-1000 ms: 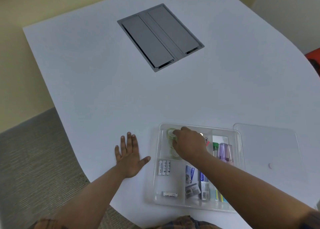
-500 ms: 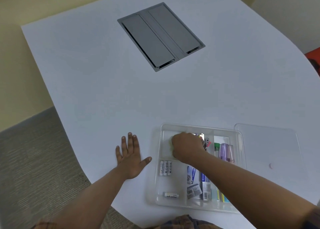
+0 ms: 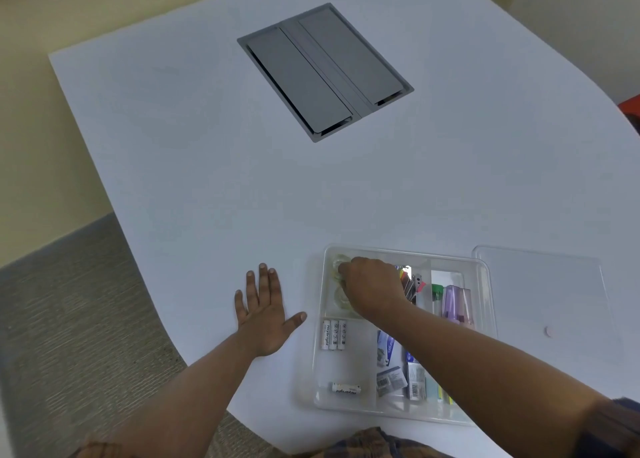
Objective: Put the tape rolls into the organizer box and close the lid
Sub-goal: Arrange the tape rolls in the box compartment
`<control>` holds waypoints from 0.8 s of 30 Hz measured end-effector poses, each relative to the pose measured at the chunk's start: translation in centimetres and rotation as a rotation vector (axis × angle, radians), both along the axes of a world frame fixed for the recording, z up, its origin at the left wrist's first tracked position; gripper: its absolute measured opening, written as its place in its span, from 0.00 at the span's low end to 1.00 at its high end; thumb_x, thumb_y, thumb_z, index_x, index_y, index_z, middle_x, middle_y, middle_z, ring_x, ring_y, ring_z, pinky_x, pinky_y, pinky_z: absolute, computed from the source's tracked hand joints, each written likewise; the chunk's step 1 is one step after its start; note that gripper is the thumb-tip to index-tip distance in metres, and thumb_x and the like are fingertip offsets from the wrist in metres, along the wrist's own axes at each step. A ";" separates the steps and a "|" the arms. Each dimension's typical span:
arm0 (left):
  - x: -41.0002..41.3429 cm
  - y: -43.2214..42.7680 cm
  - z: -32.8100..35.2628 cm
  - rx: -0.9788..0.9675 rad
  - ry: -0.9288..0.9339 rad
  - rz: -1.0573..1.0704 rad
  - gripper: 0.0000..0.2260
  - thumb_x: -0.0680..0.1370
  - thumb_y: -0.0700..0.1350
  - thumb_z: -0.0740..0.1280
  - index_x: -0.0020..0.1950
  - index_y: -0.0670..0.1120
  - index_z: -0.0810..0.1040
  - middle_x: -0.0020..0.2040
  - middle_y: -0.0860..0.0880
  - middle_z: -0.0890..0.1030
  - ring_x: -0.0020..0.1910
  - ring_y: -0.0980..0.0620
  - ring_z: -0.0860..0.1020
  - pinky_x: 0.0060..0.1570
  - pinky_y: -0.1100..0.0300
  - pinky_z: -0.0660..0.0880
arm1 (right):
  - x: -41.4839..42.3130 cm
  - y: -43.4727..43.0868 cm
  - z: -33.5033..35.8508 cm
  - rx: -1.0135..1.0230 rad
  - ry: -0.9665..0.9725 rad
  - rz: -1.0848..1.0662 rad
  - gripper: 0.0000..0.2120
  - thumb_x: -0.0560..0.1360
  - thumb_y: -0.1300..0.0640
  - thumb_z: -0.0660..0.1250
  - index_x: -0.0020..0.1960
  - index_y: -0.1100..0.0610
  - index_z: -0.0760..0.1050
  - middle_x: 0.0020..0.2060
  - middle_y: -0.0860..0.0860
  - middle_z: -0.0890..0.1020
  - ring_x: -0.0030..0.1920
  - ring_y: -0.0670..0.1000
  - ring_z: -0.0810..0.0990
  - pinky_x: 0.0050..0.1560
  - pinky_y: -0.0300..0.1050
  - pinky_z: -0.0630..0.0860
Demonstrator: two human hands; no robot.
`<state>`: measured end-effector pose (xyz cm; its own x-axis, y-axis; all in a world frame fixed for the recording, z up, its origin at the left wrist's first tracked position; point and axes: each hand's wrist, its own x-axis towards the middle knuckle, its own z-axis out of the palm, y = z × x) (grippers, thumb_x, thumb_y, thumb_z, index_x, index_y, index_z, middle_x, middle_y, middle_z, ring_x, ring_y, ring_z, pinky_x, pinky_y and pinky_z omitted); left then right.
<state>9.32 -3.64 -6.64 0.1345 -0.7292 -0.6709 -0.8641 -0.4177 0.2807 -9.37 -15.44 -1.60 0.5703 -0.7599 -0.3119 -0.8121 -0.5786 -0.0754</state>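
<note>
A clear plastic organizer box [image 3: 485,284] lies open on the white table near its front edge. Clear tape rolls [image 3: 337,269] lie in its far left compartment, partly hidden under my right hand [image 3: 372,288]. That hand reaches into the compartment, fingers curled on the rolls; whether it grips one I cannot tell. The box's clear lid [image 3: 550,298] lies flat on the table just right of the box. My left hand [image 3: 265,314] rests flat, fingers spread, on the table left of the box, holding nothing.
Batteries [image 3: 334,334], small cartons, highlighters [image 3: 453,302] and clips fill the other compartments. A grey cable hatch [image 3: 325,71] is set into the table's far middle. The table's left edge curves in near my left arm, with grey carpet [image 3: 69,319] below.
My right hand has shifted slightly within the far left compartment, and the tape rolls show again beside the fingers. My left hand has stayed put.
</note>
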 end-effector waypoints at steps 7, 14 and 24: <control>0.1 0.0 -0.3 0.000 -0.001 -0.003 0.46 0.72 0.73 0.48 0.64 0.51 0.16 0.66 0.52 0.16 0.65 0.47 0.17 0.68 0.40 0.29 | 0.0 0.2 -0.1 -0.005 -0.086 -0.033 0.10 0.75 0.54 0.64 0.56 0.53 0.75 0.41 0.52 0.81 0.40 0.57 0.80 0.31 0.43 0.61; 0.1 0.0 -0.4 -0.006 -0.006 -0.006 0.46 0.72 0.73 0.48 0.64 0.50 0.16 0.66 0.52 0.16 0.65 0.47 0.17 0.68 0.40 0.30 | -1.5 0.9 0.3 0.004 -0.148 -0.039 0.11 0.73 0.46 0.67 0.48 0.53 0.76 0.42 0.50 0.79 0.42 0.54 0.79 0.34 0.43 0.64; 0.1 0.0 -0.2 -0.003 0.000 -0.002 0.46 0.73 0.72 0.49 0.63 0.50 0.16 0.65 0.52 0.15 0.64 0.46 0.17 0.68 0.40 0.29 | -1.1 0.8 1.0 0.083 0.063 0.180 0.07 0.71 0.56 0.67 0.47 0.54 0.82 0.46 0.51 0.80 0.48 0.56 0.77 0.44 0.47 0.70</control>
<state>9.38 -3.66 -6.84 0.1334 -0.7312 -0.6690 -0.8649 -0.4155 0.2817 -10.49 -14.68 -0.57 0.6717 -0.6181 -0.4085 -0.7010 -0.7086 -0.0806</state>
